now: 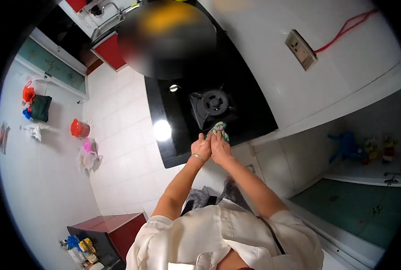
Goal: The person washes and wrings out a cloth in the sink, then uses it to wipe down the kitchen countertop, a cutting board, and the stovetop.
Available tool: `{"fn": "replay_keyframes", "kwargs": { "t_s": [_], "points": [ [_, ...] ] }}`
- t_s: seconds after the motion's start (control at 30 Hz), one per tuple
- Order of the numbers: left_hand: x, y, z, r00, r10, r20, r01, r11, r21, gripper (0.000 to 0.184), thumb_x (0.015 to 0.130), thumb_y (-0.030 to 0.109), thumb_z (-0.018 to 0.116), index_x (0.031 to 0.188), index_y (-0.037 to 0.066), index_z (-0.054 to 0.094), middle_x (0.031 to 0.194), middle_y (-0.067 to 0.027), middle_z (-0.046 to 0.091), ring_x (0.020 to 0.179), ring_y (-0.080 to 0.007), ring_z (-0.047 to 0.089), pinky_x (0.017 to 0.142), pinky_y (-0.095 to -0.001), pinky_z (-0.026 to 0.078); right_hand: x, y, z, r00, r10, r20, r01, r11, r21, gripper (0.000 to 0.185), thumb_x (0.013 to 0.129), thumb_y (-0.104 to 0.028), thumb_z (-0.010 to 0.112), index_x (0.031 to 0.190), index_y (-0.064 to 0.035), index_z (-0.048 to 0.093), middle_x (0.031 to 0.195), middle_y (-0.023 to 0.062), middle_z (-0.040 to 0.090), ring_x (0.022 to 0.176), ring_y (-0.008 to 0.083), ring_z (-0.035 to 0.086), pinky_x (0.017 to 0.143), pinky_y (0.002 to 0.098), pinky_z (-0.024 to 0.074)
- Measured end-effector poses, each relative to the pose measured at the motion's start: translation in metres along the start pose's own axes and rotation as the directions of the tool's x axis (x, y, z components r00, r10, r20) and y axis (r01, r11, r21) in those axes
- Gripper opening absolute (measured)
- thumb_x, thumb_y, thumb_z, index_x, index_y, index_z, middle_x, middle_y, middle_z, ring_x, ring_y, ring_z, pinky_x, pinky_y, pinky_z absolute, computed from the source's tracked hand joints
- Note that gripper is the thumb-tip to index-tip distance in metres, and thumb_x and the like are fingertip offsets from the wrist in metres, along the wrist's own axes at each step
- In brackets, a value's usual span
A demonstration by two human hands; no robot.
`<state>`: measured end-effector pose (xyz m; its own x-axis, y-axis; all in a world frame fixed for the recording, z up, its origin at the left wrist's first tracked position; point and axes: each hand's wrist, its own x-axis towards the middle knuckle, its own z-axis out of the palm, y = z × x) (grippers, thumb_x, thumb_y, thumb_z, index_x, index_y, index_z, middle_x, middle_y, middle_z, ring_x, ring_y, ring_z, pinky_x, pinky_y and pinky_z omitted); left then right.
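Both my hands meet at the near edge of the black glass cooktop (178,117). A crumpled multicoloured cloth (220,128) shows at the fingertips of my right hand (219,147), whose fingers are pressed on it. My left hand (201,147), with a bracelet at the wrist, lies right beside it with its fingers closed against the cloth's near side; whatever is under those fingers is hidden. Just beyond the cloth sits the round burner (215,103) with its dark pan support. A silver knob (174,88) is to the burner's left.
A blurred area covers the cooktop's far part. A wall socket (301,49) with a red cord is at the upper right. On the left are a red bin (79,128), hanging bags (40,108) and a door. A red cabinet (126,231) stands at the lower left.
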<state>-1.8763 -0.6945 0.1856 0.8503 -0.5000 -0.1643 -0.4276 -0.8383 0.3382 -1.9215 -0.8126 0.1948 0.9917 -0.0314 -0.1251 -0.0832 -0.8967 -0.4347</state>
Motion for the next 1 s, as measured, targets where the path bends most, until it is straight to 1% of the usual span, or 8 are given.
{"fn": "replay_keyframes", "kwargs": {
  "t_s": [0.23,0.33,0.43,0.47,0.53,0.6,0.83,1.0],
  "points": [
    [-0.053,-0.101,-0.02,0.993,-0.105,-0.05,0.099,0.988,-0.117,0.051,0.093,0.024,0.057,0.144,0.024,0.052,0.11,-0.021,0.057,0.086,-0.0405,0.068,0.072,-0.0491,0.056,0.01,-0.099,0.047,0.999,-0.031,0.014,0.031,0.998,0.057,0.069,0.076,-0.006,0.077,0.135,0.0085,0.043,0.152,0.0383,0.03,0.124,0.0476,0.055,0.101,0.0456,0.0512],
    [-0.059,-0.127,-0.043,0.999,-0.029,-0.045,0.022,0.99,-0.143,0.05,0.093,0.021,0.057,0.143,0.024,0.053,0.112,-0.0207,0.056,0.091,-0.0396,0.067,0.074,-0.0487,0.056,0.017,-0.134,0.053,0.999,0.046,-0.009,-0.046,0.998,0.047,0.065,0.08,-0.002,0.072,0.137,0.0096,0.042,0.154,0.0382,0.027,0.128,0.0469,0.053,0.106,0.0466,0.0474],
    [-0.046,-0.133,-0.042,0.985,0.102,-0.141,-0.123,0.981,-0.149,0.048,0.093,0.016,0.056,0.14,0.023,0.055,0.113,-0.0192,0.054,0.101,-0.0388,0.062,0.078,-0.0468,0.056,0.027,-0.125,0.085,0.984,0.022,-0.175,-0.025,1.0,-0.011,0.071,0.082,0.001,0.07,0.144,0.0103,0.036,0.157,0.0368,0.023,0.131,0.047,0.05,0.108,0.0479,0.0451],
    [-0.047,-0.142,-0.038,0.969,0.176,-0.176,-0.203,0.968,-0.148,0.047,0.093,0.015,0.056,0.139,0.023,0.056,0.113,-0.0189,0.054,0.102,-0.0387,0.061,0.078,-0.0464,0.056,0.029,-0.133,0.075,0.979,0.197,-0.055,-0.191,0.977,0.096,0.074,0.082,0.002,0.07,0.146,0.0096,0.034,0.158,0.0341,0.024,0.132,0.0468,0.049,0.108,0.0472,0.045],
    [-0.033,-0.145,-0.042,0.966,0.208,-0.155,-0.232,0.961,-0.151,0.046,0.091,0.014,0.057,0.137,0.022,0.057,0.112,-0.0185,0.054,0.101,-0.0385,0.06,0.08,-0.0452,0.056,0.034,-0.14,0.066,0.976,0.209,-0.067,-0.207,0.978,0.032,0.073,0.08,0.001,0.073,0.143,0.0086,0.038,0.158,0.0332,0.024,0.13,0.0449,0.052,0.106,0.0452,0.0473],
    [-0.023,-0.145,-0.048,0.972,0.204,-0.115,-0.219,0.965,-0.143,0.046,0.092,0.015,0.057,0.137,0.023,0.058,0.111,-0.018,0.054,0.1,-0.0376,0.061,0.081,-0.0449,0.056,0.043,-0.152,0.038,0.962,0.266,0.061,-0.268,0.963,0.023,0.07,0.082,-0.001,0.072,0.142,0.007,0.038,0.158,0.0311,0.026,0.129,0.0443,0.053,0.105,0.0448,0.0482],
    [0.033,-0.143,-0.067,0.995,0.098,-0.022,-0.099,0.994,-0.038,0.045,0.094,0.017,0.057,0.139,0.025,0.057,0.118,-0.0179,0.054,0.103,-0.0375,0.063,0.083,-0.0454,0.057,0.109,-0.123,0.034,0.959,0.282,0.03,-0.284,0.956,0.078,0.046,0.082,-0.005,0.071,0.122,0.0017,0.049,0.15,0.0266,0.04,0.121,0.044,0.059,0.099,0.0485,0.0509],
    [0.079,-0.152,-0.072,0.991,0.09,-0.095,-0.091,0.996,-0.009,0.035,0.098,0.02,0.051,0.132,0.023,0.061,0.116,-0.0189,0.055,0.101,-0.0378,0.064,0.082,-0.0453,0.057,0.15,-0.112,0.033,0.973,0.231,-0.021,-0.228,0.97,0.08,0.056,0.078,-0.005,0.075,0.126,0.0001,0.049,0.152,0.0231,0.04,0.124,0.0432,0.057,0.101,0.049,0.0496]
  ]
}}
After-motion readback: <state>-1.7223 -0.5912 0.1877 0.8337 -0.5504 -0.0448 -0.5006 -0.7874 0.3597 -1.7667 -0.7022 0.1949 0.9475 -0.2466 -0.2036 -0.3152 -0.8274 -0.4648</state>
